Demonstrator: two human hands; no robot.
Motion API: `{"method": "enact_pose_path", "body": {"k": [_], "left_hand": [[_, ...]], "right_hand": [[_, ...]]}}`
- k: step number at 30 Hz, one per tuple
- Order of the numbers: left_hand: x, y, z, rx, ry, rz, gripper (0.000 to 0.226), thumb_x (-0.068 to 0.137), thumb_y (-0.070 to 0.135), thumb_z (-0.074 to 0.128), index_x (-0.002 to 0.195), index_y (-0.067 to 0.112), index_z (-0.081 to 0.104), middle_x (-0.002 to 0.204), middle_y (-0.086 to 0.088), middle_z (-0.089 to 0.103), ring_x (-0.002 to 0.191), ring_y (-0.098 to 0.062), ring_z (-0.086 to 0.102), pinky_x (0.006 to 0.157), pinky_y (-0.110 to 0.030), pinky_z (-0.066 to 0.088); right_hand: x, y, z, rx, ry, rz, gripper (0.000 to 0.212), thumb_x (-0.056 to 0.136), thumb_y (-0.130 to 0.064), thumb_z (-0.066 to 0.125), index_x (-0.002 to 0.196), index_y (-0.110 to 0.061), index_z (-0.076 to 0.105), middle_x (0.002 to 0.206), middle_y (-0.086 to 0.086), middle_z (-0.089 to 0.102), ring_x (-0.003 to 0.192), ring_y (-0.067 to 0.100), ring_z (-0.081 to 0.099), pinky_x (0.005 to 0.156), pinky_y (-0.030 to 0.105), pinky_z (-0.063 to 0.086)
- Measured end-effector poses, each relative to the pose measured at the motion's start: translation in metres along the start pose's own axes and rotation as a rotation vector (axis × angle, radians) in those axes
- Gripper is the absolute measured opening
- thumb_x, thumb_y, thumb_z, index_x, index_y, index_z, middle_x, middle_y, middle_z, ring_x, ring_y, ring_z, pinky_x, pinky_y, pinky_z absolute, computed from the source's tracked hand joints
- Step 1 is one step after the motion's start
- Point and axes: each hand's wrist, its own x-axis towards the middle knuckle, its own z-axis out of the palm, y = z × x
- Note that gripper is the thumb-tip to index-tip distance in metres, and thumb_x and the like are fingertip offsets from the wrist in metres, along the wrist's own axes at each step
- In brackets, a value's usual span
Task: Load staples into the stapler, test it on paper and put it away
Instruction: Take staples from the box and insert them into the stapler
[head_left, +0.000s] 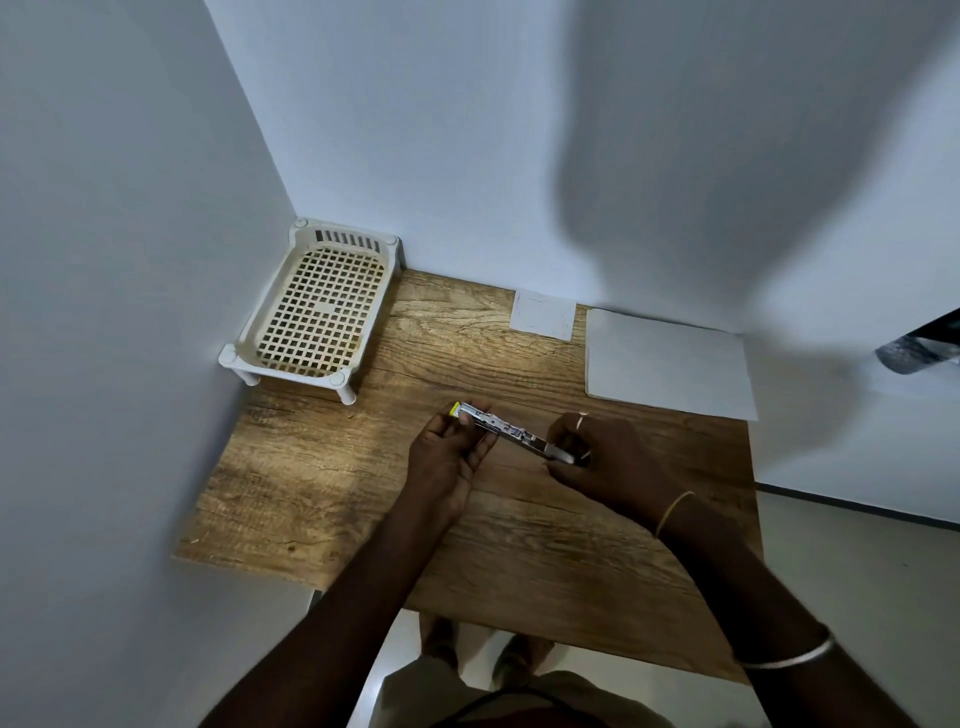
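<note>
A slim metal stapler (506, 430) with a yellow tip hangs just above the middle of the wooden table (363, 493). My left hand (448, 457) grips its yellow-tipped left end, fingers curled around it. At the right end, my right hand (605, 462) pinches a silvery part of the stapler; whether staples are there I cannot tell. A large white sheet of paper (667, 364) lies at the table's back right, and a small white square of paper (543, 314) lies against the wall beside it.
A cream plastic lattice basket (311, 312) on short legs stands in the back left corner against the walls. White walls close the table on the left and back. A dark object (919, 348) pokes in at the right edge. The floor shows below the table's front edge.
</note>
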Motion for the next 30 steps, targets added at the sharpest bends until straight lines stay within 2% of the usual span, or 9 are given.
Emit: {"method": "enact_pose_path", "body": {"k": [4,8,13,16,19,23,25,28,30], "left_hand": [[0.000,0.000,0.003,0.007,0.016,-0.001,0.011,0.098,0.006,0.054,0.101,0.006,0.064,0.094,-0.003,0.079,0.089,-0.014,0.075,0.072,-0.027,0.062],[0.001,-0.003,0.011,-0.037,0.014,0.009,0.010,0.100,0.004,0.052,0.101,0.004,0.062,0.092,-0.003,0.078,0.089,-0.014,0.075,0.074,-0.028,0.062],[0.009,-0.001,0.021,-0.049,0.019,0.028,0.014,0.095,0.002,0.056,0.109,0.003,0.059,0.108,-0.012,0.069,0.098,-0.020,0.071,0.074,-0.029,0.062],[0.010,-0.002,0.026,-0.051,-0.029,0.046,0.026,0.083,0.012,0.065,0.106,0.003,0.061,0.107,-0.013,0.071,0.099,-0.022,0.071,0.077,-0.031,0.062],[0.011,-0.004,0.028,-0.063,-0.070,0.054,0.029,0.080,0.014,0.066,0.106,0.003,0.061,0.100,-0.008,0.077,0.097,-0.021,0.074,0.078,-0.030,0.061],[0.009,-0.004,0.024,-0.069,-0.070,0.065,0.032,0.079,0.012,0.066,0.109,0.003,0.060,0.098,-0.006,0.078,0.095,-0.019,0.075,0.079,-0.030,0.061],[0.008,-0.005,0.023,-0.069,-0.067,0.063,0.035,0.078,0.012,0.067,0.111,0.003,0.059,0.100,-0.007,0.077,0.095,-0.019,0.075,0.080,-0.031,0.062],[0.006,-0.005,0.023,-0.058,-0.069,0.061,0.040,0.080,0.012,0.065,0.117,0.002,0.057,0.106,-0.010,0.073,0.095,-0.017,0.075,0.084,-0.031,0.061],[0.005,-0.005,0.024,-0.043,-0.075,0.048,0.036,0.085,0.010,0.062,0.120,0.001,0.056,0.107,-0.009,0.073,0.096,-0.017,0.074,0.085,-0.030,0.061]], "right_hand": [[-0.009,0.009,-0.010,0.082,0.087,0.013,0.018,0.078,-0.032,0.083,0.092,-0.031,0.071,0.081,-0.019,0.068,0.080,-0.002,0.064,0.062,0.014,0.052],[0.000,0.003,-0.019,0.263,0.265,0.035,0.022,0.076,-0.032,0.086,0.093,-0.028,0.072,0.082,-0.017,0.070,0.079,-0.003,0.067,0.063,0.010,0.052],[0.024,-0.011,-0.022,0.399,0.333,0.019,0.026,0.077,-0.026,0.087,0.098,-0.023,0.073,0.086,-0.013,0.073,0.081,0.000,0.071,0.070,0.013,0.056],[0.035,-0.016,-0.016,0.447,0.301,0.032,0.019,0.079,-0.022,0.085,0.096,-0.022,0.076,0.087,-0.010,0.075,0.083,0.002,0.071,0.070,0.019,0.057],[0.039,-0.018,-0.007,0.446,0.256,0.051,0.014,0.082,-0.023,0.083,0.096,-0.021,0.080,0.089,-0.008,0.075,0.083,0.004,0.071,0.072,0.025,0.059],[0.039,-0.015,0.002,0.479,0.246,0.109,0.010,0.081,-0.024,0.083,0.088,-0.018,0.079,0.083,-0.007,0.076,0.078,0.004,0.071,0.069,0.019,0.054],[0.039,-0.012,0.005,0.513,0.236,0.171,0.016,0.080,-0.023,0.085,0.087,-0.013,0.074,0.081,-0.005,0.075,0.074,0.005,0.071,0.067,0.016,0.053],[0.041,-0.008,0.005,0.796,0.089,0.317,0.028,0.084,-0.016,0.082,0.103,-0.002,0.066,0.091,0.011,0.073,0.080,0.017,0.070,0.073,0.033,0.062],[0.041,-0.006,0.005,0.998,-0.061,0.369,0.024,0.088,-0.012,0.077,0.108,-0.004,0.067,0.096,0.019,0.073,0.085,0.024,0.072,0.077,0.036,0.063]]}}
